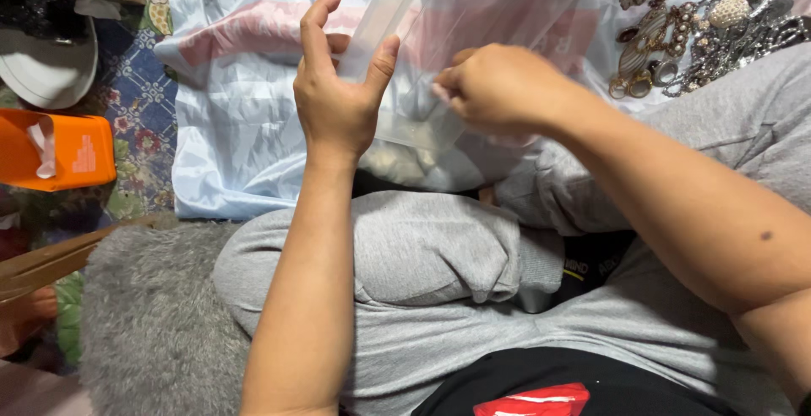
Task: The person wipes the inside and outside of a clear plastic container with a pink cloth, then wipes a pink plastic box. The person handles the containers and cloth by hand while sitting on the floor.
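Floral mat (139,99) (floor level), pale blue sheet (228,146), grey fluffy rug (152,323), orange box (55,150)

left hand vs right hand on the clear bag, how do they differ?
The left hand is upright, fingers spread, pinching the clear plastic bag's stiff edge between thumb and fingers. The right hand is curled into a loose fist, knuckles up, gripping lower at the bag's side. Both touch the bag.

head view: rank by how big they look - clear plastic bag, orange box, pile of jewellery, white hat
1. clear plastic bag, held by the left hand and right hand
2. pile of jewellery
3. orange box and white hat: they look alike, and both are cut off by the frame edge, so unranked.
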